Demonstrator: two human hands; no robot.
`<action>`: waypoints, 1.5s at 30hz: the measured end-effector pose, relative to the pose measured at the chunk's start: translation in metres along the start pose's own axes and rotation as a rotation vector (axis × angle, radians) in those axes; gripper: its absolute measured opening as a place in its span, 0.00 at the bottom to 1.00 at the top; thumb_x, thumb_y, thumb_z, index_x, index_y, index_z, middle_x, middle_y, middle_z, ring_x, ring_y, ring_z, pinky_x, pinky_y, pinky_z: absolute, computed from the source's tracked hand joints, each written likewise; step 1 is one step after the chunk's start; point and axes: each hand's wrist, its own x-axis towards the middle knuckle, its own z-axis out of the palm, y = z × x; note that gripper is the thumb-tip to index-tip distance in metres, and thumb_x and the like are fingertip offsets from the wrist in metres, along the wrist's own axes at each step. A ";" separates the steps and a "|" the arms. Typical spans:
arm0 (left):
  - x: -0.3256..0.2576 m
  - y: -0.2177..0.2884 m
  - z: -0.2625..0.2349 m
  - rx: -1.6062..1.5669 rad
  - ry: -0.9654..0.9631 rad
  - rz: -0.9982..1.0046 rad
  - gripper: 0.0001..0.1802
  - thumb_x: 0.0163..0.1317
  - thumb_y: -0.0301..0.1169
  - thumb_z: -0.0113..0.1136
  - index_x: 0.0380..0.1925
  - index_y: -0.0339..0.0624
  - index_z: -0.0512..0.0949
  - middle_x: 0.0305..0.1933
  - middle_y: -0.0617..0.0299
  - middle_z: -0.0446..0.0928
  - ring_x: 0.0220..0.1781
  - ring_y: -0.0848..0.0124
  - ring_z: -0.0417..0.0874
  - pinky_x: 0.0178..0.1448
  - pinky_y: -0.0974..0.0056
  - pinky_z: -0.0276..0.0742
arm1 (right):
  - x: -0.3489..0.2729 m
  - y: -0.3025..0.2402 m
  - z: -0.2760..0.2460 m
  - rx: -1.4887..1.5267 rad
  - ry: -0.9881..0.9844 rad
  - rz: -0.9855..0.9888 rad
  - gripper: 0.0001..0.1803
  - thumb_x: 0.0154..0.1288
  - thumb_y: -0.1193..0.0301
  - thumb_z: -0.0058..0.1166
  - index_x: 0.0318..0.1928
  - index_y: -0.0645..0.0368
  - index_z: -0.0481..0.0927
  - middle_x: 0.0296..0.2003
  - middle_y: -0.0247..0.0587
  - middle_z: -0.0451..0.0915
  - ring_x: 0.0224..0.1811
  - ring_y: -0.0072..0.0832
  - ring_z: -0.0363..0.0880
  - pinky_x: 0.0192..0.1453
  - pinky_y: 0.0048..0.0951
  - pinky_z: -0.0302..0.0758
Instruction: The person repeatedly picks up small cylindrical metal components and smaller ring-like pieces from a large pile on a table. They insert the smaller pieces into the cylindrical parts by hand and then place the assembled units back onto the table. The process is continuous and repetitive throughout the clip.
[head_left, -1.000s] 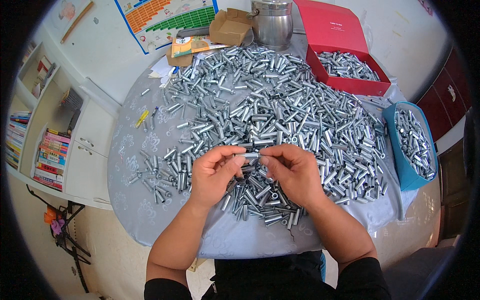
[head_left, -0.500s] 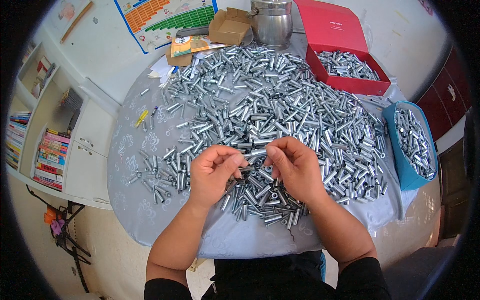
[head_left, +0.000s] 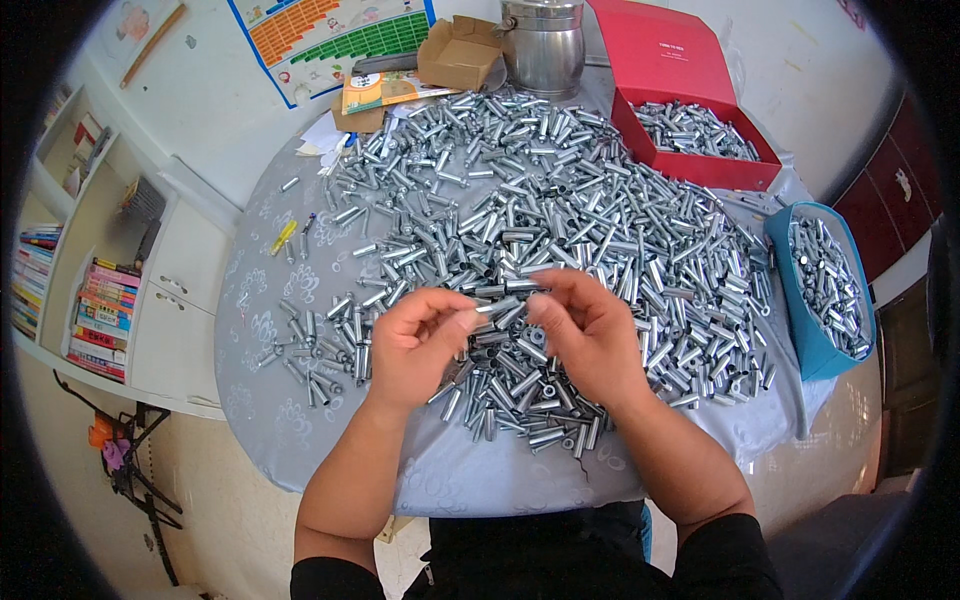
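Note:
Over the near part of a heap of silvery metal anchor bolts and sleeves (head_left: 610,255), my two hands are close together. Thumb and fingers of my left hand (head_left: 412,345) pinch a short, shiny anchor bolt (head_left: 498,306), which points toward the other hand. My right hand (head_left: 597,340) is at the bolt's far end, thumb and forefinger bent together. Whether its fingertips hold a small part or touch the bolt is hard to make out. Loose sleeves and bolts lie right under both hands.
The heap covers much of a round table with a grey patterned cloth (head_left: 300,420). A red box (head_left: 700,172) and a blue fabric bin (head_left: 797,290), both full of metal parts, stand at the right. Behind are a steel pot (head_left: 545,50) and a cardboard box (head_left: 460,52); a yellow item (head_left: 284,237) lies left.
My left hand has shifted slightly left and down with the bolt, and more of the bolt shows between the hands. My right fingertips have drawn a little apart from the left ones.

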 end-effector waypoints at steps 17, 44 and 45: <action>0.010 0.012 -0.033 0.857 0.224 0.028 0.05 0.59 0.26 0.59 0.34 0.38 0.82 0.35 0.61 0.82 0.28 0.71 0.77 0.35 0.69 0.73 | 0.007 -0.001 -0.007 0.170 0.201 0.060 0.05 0.68 0.75 0.55 0.37 0.64 0.77 0.27 0.34 0.79 0.24 0.17 0.76 0.27 0.18 0.72; 0.007 0.022 -0.043 1.247 -0.170 0.022 0.14 0.43 0.20 0.53 0.33 0.41 0.78 0.38 0.56 0.78 0.42 0.54 0.79 0.44 0.55 0.75 | 0.012 0.001 -0.012 0.312 0.286 0.049 0.07 0.69 0.74 0.51 0.45 0.62 0.76 0.36 0.36 0.82 0.23 0.15 0.73 0.26 0.18 0.69; 0.007 0.021 -0.044 1.246 -0.176 0.034 0.14 0.42 0.21 0.53 0.32 0.41 0.78 0.38 0.56 0.78 0.42 0.54 0.79 0.44 0.55 0.75 | 0.011 0.001 -0.012 0.307 0.281 0.051 0.07 0.69 0.74 0.51 0.45 0.62 0.76 0.36 0.36 0.82 0.23 0.15 0.73 0.26 0.18 0.69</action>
